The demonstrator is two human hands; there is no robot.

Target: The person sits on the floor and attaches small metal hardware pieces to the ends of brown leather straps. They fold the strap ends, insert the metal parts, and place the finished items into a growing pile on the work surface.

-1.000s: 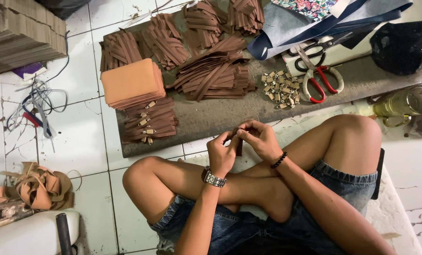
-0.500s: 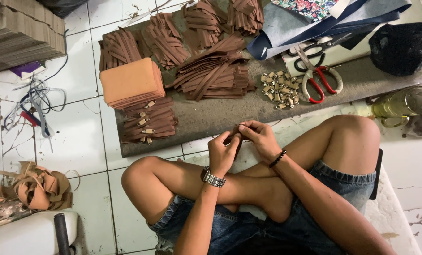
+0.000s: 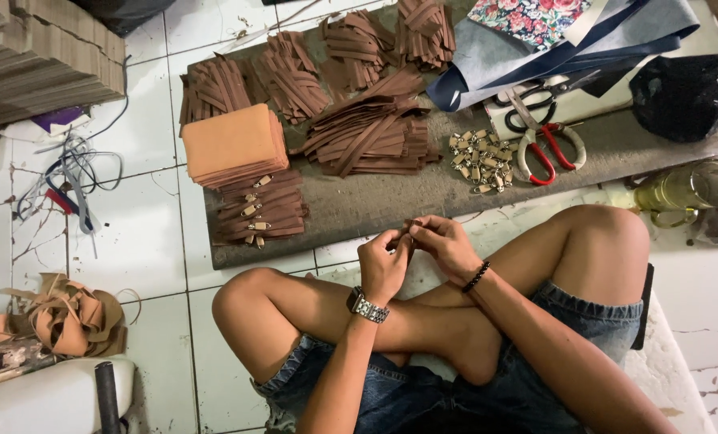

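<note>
I sit cross-legged on a tiled floor. My left hand (image 3: 384,267), with a metal watch on its wrist, and my right hand (image 3: 443,243), with a dark bead bracelet, meet over my knees. Both pinch one small brown strap piece (image 3: 411,228) between their fingertips; most of it is hidden by the fingers. Just beyond my hands lies a grey mat (image 3: 423,193). On it are piles of brown straps (image 3: 371,133), a stack of straps with metal clips (image 3: 258,210), and a heap of loose metal clasps (image 3: 480,159).
A tan stack of leather sheets (image 3: 234,145) sits on the mat's left part. Red-handled scissors (image 3: 545,153) and black scissors (image 3: 536,100) lie right, near blue fabric (image 3: 536,52) and a black bag (image 3: 685,96). A glass mug (image 3: 689,191), cardboard stack (image 3: 41,56), cables (image 3: 65,185) and leather scraps (image 3: 69,317) surround.
My fingers have shifted slightly on the small strap piece. Everything else stays where it was.
</note>
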